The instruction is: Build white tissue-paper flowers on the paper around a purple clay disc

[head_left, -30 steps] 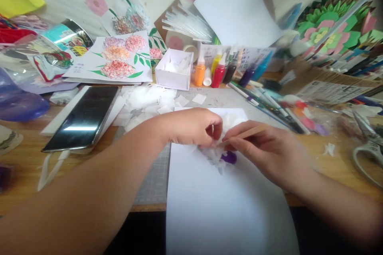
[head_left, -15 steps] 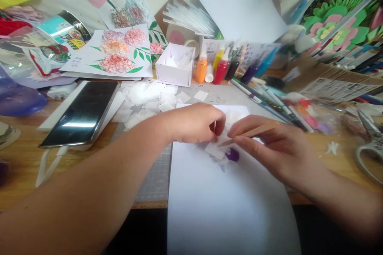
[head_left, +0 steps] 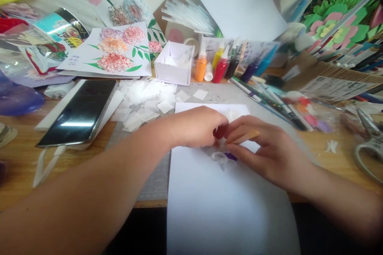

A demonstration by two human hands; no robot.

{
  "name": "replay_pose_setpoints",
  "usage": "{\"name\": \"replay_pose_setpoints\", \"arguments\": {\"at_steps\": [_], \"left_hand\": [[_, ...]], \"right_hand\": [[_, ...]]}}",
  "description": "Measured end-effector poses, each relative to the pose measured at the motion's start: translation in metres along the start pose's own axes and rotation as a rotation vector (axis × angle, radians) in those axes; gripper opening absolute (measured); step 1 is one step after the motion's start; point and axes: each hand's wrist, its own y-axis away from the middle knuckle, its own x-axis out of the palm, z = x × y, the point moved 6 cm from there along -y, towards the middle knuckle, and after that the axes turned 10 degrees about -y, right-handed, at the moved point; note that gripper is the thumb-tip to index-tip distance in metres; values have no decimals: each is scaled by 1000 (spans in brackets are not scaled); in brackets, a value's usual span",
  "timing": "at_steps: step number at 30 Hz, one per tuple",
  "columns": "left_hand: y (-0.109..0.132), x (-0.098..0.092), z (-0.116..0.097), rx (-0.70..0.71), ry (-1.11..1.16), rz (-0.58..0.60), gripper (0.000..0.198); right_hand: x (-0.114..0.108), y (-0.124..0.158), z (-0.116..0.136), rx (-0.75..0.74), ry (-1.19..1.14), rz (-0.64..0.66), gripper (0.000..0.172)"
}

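Observation:
My right hand [head_left: 257, 139] is closed around a thin wooden stick [head_left: 247, 137], whose tip is hidden at the fingertips. My left hand [head_left: 203, 127] is pinched shut against the right fingertips, with a small white paper square mostly concealed between them. Both hands are over a large white sheet of paper [head_left: 215, 195]. Just below the fingers, a patch of purple paint [head_left: 231, 156] and a whitish, crumpled-looking bit [head_left: 219, 157] lie on the sheet; the right fingers partly cover the purple.
A pile of white paper squares [head_left: 146, 95] lies beyond my left forearm, near a phone [head_left: 80, 111]. Behind stand a small white box [head_left: 173, 65] and several paint bottles [head_left: 220, 67]. Pens [head_left: 269, 99] and scissors [head_left: 371, 147] are to the right.
My hands have come together, the left moving slightly right. The paper square, visible under the stick's tip before, is now mostly hidden between the fingers. The stick sits lower and further left.

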Motion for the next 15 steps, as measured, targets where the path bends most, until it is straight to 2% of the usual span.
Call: {"name": "replay_pose_setpoints", "arguments": {"at_steps": [6, 12, 15], "left_hand": [[1, 0, 0, -4, -12, 27, 11], [2, 1, 0, 34, 42, 44, 14], [2, 2, 1, 51, 54, 55, 14]], "right_hand": [[4, 0, 6, -35, 99, 56, 13], [12, 1, 20, -145, 254, 195, 15], [15, 2, 22, -168, 277, 220, 17]]}}
